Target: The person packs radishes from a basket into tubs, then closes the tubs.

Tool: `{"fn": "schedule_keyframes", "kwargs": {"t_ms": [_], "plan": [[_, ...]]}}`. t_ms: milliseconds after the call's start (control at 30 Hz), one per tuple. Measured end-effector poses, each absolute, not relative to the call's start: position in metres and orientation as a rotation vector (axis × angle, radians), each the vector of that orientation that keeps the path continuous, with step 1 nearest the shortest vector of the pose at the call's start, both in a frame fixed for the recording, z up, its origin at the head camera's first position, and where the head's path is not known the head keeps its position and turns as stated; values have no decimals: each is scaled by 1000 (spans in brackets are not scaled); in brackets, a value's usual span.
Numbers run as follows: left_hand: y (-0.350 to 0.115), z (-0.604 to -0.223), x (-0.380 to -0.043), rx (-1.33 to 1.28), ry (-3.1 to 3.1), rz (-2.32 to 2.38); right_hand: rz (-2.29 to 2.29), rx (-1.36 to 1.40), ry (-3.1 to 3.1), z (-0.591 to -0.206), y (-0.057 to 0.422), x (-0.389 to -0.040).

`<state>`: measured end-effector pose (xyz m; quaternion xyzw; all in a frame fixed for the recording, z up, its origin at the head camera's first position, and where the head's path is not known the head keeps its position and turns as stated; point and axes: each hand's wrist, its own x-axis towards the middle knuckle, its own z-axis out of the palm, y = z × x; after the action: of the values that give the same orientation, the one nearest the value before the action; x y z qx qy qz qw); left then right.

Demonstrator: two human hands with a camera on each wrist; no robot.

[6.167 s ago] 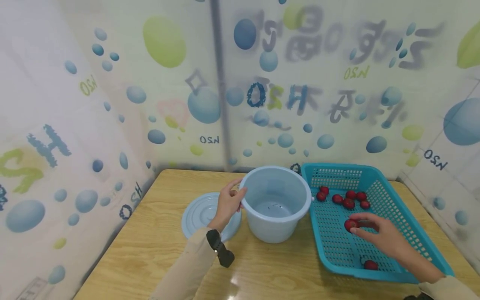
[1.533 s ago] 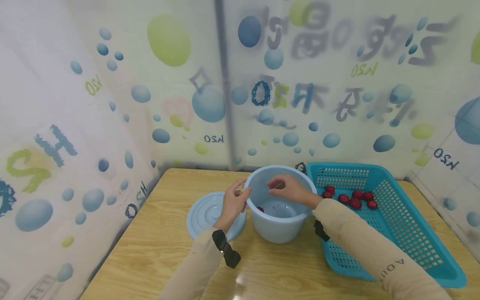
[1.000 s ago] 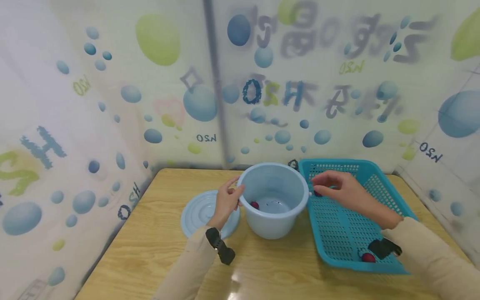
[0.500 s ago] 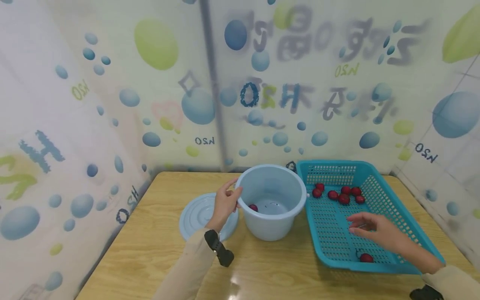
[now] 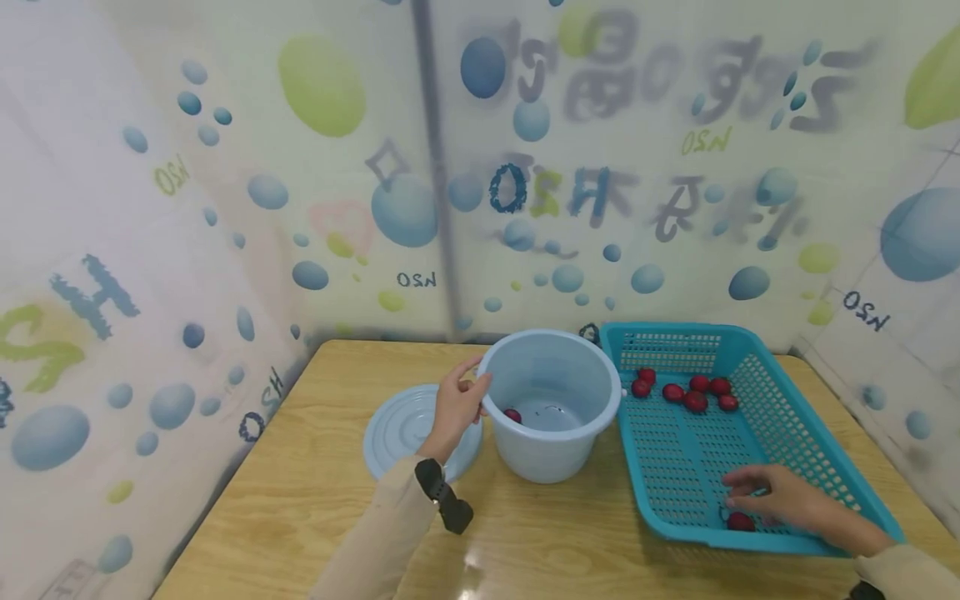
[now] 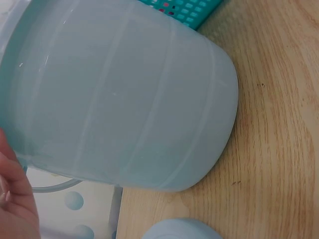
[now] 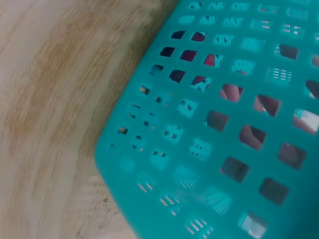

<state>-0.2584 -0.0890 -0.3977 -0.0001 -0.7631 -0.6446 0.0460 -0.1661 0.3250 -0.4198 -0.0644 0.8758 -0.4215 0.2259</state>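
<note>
On my desk (image 5: 555,542): lid (image 5: 393,421) left; bucket (image 5: 547,458) mid, one fruit (image 5: 513,415) inside; basket (image 5: 634,467) right, second fruit (image 5: 740,522) near end, remaining fruits (image 5: 695,402) far end.

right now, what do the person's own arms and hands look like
The left hand and right hand are ungloved; the left sleeve and right sleeve are beige. A chunky black wrist camera sits on the left; on the right, only part of a black device shows.
</note>
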Motion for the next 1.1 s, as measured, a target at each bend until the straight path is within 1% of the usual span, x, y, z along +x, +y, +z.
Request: {"fn": "schedule_keyframes", "kwargs": {"t_ms": [400,633,967,1100], "plan": [[-90,-397,-258,-4,-2330,-1962,-1123,-138,2370,-427,325,-175],[-88,-399,-259,-42,-2311,-1980,-1131,-182,2346,-436,328,-179],[-88,-398,-259,-28,-2334,-1957,-1106,-132,2306,-443,329,-184],[-88,-399,-259,-16,-2336,-1949,-1095,-181,2267,-442,330,-184]]}}
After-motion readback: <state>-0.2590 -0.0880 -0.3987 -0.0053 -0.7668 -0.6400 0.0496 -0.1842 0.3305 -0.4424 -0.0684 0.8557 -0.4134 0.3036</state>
